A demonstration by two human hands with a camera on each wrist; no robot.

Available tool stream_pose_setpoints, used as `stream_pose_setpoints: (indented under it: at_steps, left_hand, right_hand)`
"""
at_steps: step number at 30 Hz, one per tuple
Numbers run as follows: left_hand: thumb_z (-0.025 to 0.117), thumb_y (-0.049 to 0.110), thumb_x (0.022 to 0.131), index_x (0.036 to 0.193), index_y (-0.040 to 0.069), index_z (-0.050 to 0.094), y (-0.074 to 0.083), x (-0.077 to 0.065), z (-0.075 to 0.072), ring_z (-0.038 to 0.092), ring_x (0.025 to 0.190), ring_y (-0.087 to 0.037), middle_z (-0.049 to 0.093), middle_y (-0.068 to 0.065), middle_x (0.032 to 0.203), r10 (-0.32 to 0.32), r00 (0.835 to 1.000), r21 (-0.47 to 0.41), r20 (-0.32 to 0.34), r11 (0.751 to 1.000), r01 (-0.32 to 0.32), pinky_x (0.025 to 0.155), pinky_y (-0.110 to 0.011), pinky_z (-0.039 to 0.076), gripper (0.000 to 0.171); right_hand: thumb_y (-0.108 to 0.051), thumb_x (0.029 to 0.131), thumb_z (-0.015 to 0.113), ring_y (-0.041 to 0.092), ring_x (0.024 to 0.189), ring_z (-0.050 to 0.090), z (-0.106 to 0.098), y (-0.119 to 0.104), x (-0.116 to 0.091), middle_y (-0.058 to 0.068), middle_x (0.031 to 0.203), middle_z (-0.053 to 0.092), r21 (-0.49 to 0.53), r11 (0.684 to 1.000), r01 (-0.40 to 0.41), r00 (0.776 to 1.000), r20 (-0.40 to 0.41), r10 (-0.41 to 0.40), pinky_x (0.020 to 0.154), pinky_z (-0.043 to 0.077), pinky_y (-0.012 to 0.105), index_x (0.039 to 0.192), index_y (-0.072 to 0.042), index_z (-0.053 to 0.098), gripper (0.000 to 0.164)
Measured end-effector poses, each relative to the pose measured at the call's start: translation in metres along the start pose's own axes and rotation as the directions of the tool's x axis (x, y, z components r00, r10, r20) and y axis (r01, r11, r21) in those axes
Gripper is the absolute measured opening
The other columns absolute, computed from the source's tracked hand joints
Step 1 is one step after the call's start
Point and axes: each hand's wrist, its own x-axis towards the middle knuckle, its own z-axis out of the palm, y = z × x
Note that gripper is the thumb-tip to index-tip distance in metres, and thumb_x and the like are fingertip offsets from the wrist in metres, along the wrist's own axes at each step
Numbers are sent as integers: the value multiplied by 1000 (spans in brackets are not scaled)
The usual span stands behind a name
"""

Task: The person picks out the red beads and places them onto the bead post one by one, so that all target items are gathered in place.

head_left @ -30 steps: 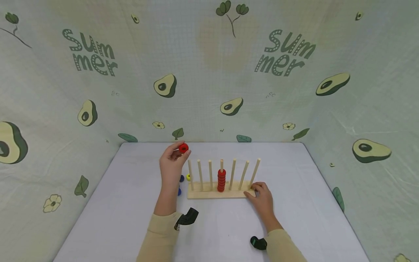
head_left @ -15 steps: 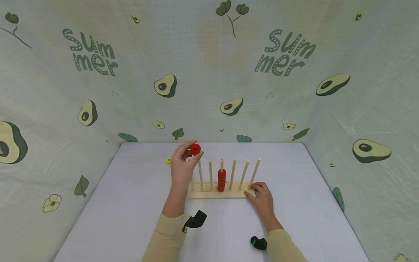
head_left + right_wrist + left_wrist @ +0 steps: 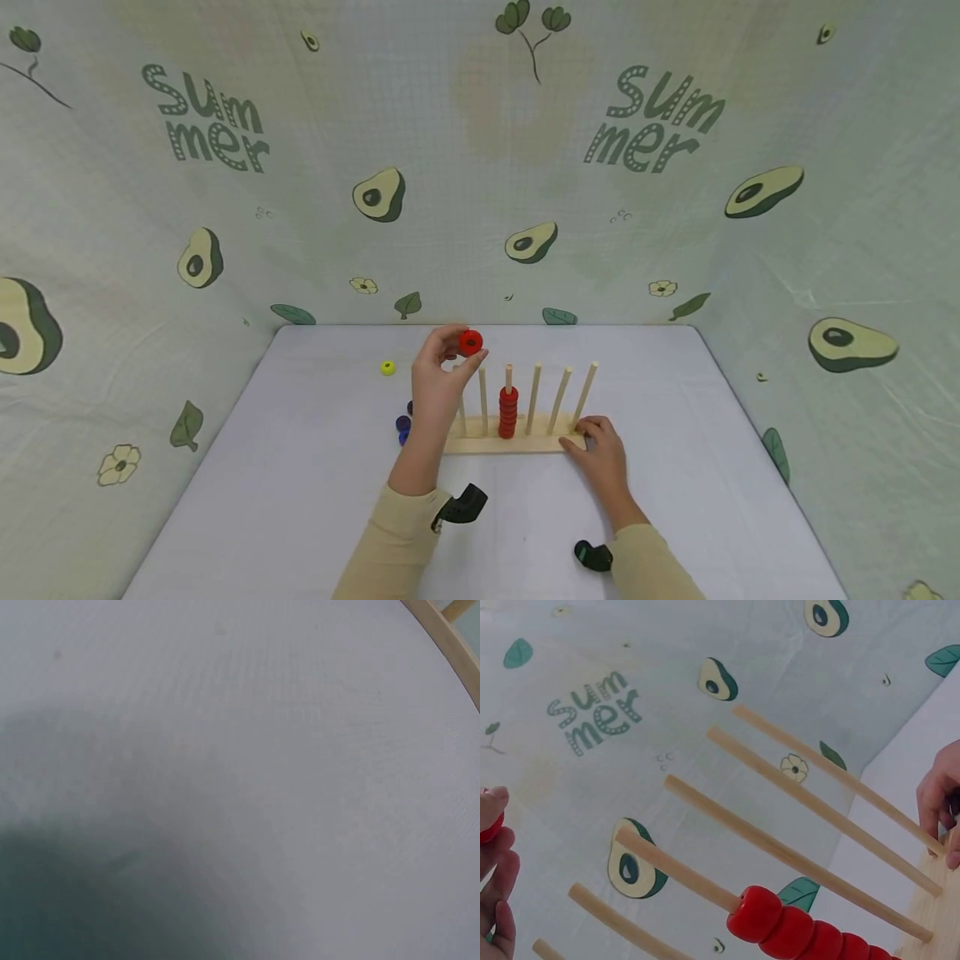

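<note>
My left hand (image 3: 438,379) pinches a red bead (image 3: 471,342) between thumb and fingers, raised above the left part of a wooden peg rack. The bead's hole faces the head camera. Several upright pegs stand along the rack's base (image 3: 517,445); the leftmost part is hidden behind my left hand and forearm. A stack of red beads (image 3: 507,413) fills most of the middle peg, whose tip shows above it. My right hand (image 3: 602,460) grips the right end of the base between thumb and fingers. In the left wrist view the stacked beads (image 3: 755,914) appear close up.
Several dark blue beads (image 3: 403,424) lie left of the rack, partly behind my left forearm. Farther back on the white table (image 3: 300,467) is a yellow bead (image 3: 387,367). A printed cloth (image 3: 450,125) hangs behind and at both sides.
My left hand has moved to the right with the red bead, passing over the rack's left end. The yellow and blue beads at the left are more exposed. My right hand has stayed in place.
</note>
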Motion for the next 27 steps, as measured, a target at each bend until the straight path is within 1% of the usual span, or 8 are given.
stream_pose_setpoints:
  at_steps: [4, 9, 12, 16, 20, 23, 27]
  left_hand:
    - [81, 15, 81, 114, 11, 66, -3, -2, 4, 59, 93, -19, 68, -1, 104, -2, 1000, 36, 20, 999, 1, 86, -42, 46, 37]
    - [82, 18, 81, 114, 12, 68, -7, -4, 8, 59, 93, -17, 68, 3, 104, 29, 999, 80, 44, 996, -33, 85, -40, 45, 36]
    - [82, 18, 80, 114, 12, 69, -9, -6, 11, 58, 91, -17, 68, 3, 103, 60, 997, 99, 57, 993, -66, 82, -38, 45, 37]
    - [83, 17, 79, 113, 11, 70, -11, -7, 16, 58, 87, -19, 67, 2, 104, 89, 993, 108, 82, 989, -97, 80, -37, 47, 36]
    - [83, 16, 79, 112, 10, 71, -13, -9, 19, 58, 87, -23, 67, 2, 105, 91, 991, 121, 98, 987, -103, 80, -37, 48, 37]
    - [84, 17, 78, 111, 11, 72, -15, -10, 21, 58, 85, -21, 68, 2, 103, 114, 988, 166, 103, 978, -130, 77, -36, 48, 36]
    - [85, 21, 76, 108, 13, 73, -18, -11, 23, 56, 80, -16, 70, 3, 101, 171, 980, 238, 106, 952, -192, 74, -35, 45, 35]
  right_hand:
    - [-18, 73, 88, 29, 93, 58, 0, -1, 0, 13, 106, 58, 5, 1000, -18, 1000, 15, 18, 83, 47, 46, 98, 4, 71, 37]
    - [-18, 73, 87, 30, 93, 59, 0, -1, 0, 13, 106, 58, 2, 1000, -19, 1000, 14, 19, 83, 47, 47, 98, 4, 71, 37]
    - [-18, 73, 88, 30, 93, 59, 0, -1, 0, 13, 106, 58, -5, 1000, -19, 1000, 12, 19, 83, 47, 46, 98, 4, 71, 37]
    - [-18, 73, 88, 29, 94, 59, 0, -2, 0, 13, 106, 58, -7, 1000, -25, 1000, 13, 25, 83, 48, 45, 98, 3, 71, 37]
    - [-17, 73, 88, 30, 94, 59, -1, -2, 1, 13, 106, 58, -5, 1000, -26, 1000, 13, 26, 83, 47, 46, 98, 4, 71, 37]
    - [-17, 73, 88, 30, 93, 58, 0, -1, 1, 13, 106, 58, -15, 1000, -24, 1000, 13, 25, 83, 47, 46, 97, 4, 71, 36]
    - [-17, 72, 88, 29, 92, 58, 2, 1, 1, 12, 105, 58, -20, 1000, -9, 1000, 0, 9, 82, 47, 45, 96, 3, 71, 35]
